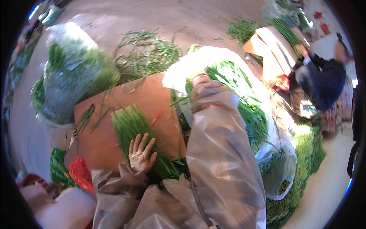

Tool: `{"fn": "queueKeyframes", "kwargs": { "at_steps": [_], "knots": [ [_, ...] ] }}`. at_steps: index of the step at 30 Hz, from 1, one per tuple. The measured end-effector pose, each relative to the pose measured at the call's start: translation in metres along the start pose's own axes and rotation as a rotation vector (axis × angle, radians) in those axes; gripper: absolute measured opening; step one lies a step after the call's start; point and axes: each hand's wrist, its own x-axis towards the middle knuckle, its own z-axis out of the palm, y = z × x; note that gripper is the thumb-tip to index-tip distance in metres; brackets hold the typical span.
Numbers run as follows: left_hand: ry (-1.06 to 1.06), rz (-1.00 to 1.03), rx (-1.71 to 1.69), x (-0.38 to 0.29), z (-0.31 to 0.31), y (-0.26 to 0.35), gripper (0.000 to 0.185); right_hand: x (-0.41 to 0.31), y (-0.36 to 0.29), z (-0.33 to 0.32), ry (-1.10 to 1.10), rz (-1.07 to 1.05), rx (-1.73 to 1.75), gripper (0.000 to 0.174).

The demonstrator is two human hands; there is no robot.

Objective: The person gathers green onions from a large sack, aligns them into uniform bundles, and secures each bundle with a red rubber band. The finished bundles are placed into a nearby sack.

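A bunch of long green leaves, likely garlic chives (125, 120), lies slantwise on a brown board (97, 146), its pale cut ends pointing away from me. My left hand (141, 156) rests flat on it with the fingers spread. My right arm stretches forward over a white plastic bag (220, 53) of loose green leaves (251, 123). At its end, my right hand (199, 76) is by the bag's far part, washed out by glare, so its fingers and any hold are hidden. A red tie strip (157, 116) lies beside the bunch.
A clear plastic bag of greens (74, 77) stands left of the board. Leaf scraps (151, 54) litter the floor beyond. Red strips (80, 171) hang at the lower left. Bundled greens (297, 177) lie at right, and another person (320, 77) handles greens over a light board (274, 45).
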Motion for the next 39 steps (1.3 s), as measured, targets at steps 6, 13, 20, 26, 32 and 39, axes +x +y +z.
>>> {"fn": "queueKeyframes", "kwargs": {
  "at_steps": [6,13,20,26,32,39],
  "knots": [
    [0.011,-0.015,0.063,-0.012,0.006,0.0,0.057,0.0,-0.005,0.027,0.074,-0.082,-0.008,0.038],
    [0.018,0.047,0.042,-0.008,0.004,-0.003,0.054,-0.074,0.184,0.009,0.224,0.268,-0.007,0.036],
    [0.133,0.068,0.015,-0.007,0.009,-0.003,0.052,-0.209,0.132,-0.187,0.372,0.3,1.132,0.041],
    [0.369,0.12,-0.215,0.006,-0.016,0.016,0.062,-0.301,0.118,-0.209,0.671,0.185,0.82,0.04],
    [0.197,0.168,-0.72,0.094,-0.059,0.159,0.114,-0.311,0.08,-0.214,0.626,0.277,1.16,0.033],
    [-0.264,0.357,-1.876,0.192,0.043,0.21,0.122,-0.312,0.088,-0.215,0.355,0.119,1.083,0.095]
  ]
}}
